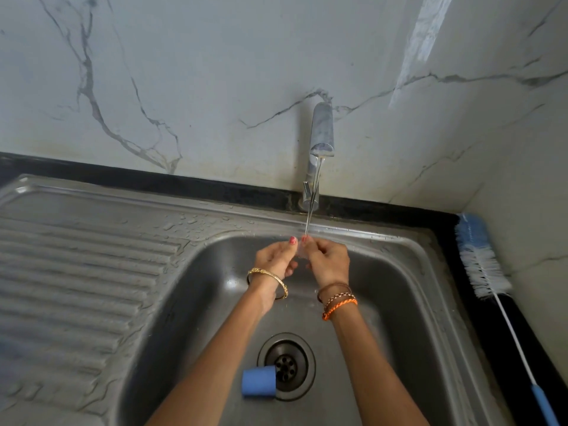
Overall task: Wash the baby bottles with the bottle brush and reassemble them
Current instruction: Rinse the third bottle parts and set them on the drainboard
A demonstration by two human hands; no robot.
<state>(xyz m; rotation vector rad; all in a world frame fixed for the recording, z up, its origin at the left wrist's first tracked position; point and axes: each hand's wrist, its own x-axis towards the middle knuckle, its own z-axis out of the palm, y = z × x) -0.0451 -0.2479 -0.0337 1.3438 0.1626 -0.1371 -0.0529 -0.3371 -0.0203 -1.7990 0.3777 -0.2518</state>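
Your two hands meet over the sink (408, 272), right under the tap (321, 130), where a thin stream of water (310, 210) falls onto them. Your left hand (275, 256) and your right hand (329, 261) both have their fingers curled in around a small clear piece (301, 252) held between them (it looks like a soft transparent bottle part, but it is too blurred and see-through to say which one). The thumbs pinch its top edge, where the water lands. The piece is held up above the basin floor.

Lower in the basin, a blue cap (259, 381) lies on its side, its open end at the rim of the drain (286, 365), close by your left forearm.

The bottle brush (482, 262) lies off to your right on the dark counter (491, 318) along the wall, well apart from your hands. Its blue and white bristle head points away from you and its thin white stem runs back to a blue handle at the frame's lower right edge.

To your left the ribbed draining board (76, 272) carries water drops near the basin's edge. A gold bangle (267, 282) sits on your left wrist, and brown and orange bands (338, 298) on your right.
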